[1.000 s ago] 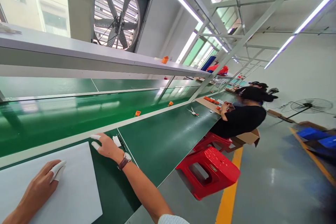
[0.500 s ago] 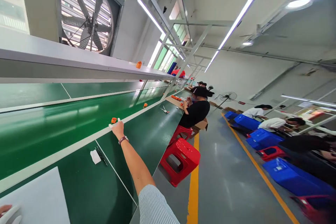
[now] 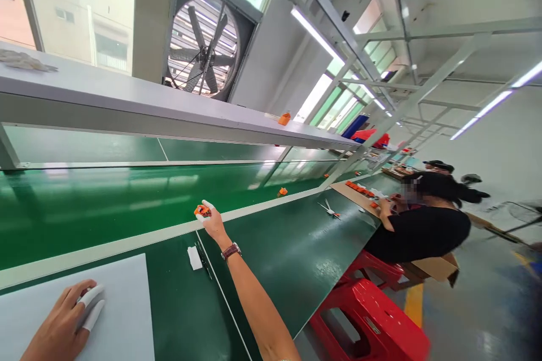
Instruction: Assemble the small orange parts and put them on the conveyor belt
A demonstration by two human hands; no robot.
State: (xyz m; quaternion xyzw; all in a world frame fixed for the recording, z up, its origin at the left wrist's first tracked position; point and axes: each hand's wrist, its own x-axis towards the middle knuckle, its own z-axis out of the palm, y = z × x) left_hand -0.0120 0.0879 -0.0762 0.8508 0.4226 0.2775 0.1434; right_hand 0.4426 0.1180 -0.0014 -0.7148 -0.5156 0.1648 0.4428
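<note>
My right hand (image 3: pixel 215 225) reaches out over the pale rail of the green belt, white covers on its finger and thumb. Between them it grips a small orange part (image 3: pixel 202 211) with a dark inside. My left hand (image 3: pixel 68 316) rests on a white sheet (image 3: pixel 122 304) at the lower left, fingers loosely apart and holding nothing; white covers sit on two of its fingertips. Another orange part (image 3: pixel 283 192) lies farther along the belt (image 3: pixel 139 203). Near my right forearm, a small white block (image 3: pixel 195 258) lies beside dark thin tweezers-like tools (image 3: pixel 204 259).
A shelf (image 3: pixel 169 115) runs above the belt, with an orange piece (image 3: pixel 284 118) on it. On the right, a co-worker in black (image 3: pixel 423 231) sits at the bench by a board of orange parts (image 3: pixel 359 189). Red stools (image 3: pixel 372 321) stand along the bench edge.
The view has swung left. My right hand has closed around the orange part at the belt's edge. More of my left hand shows on the white sheet.
</note>
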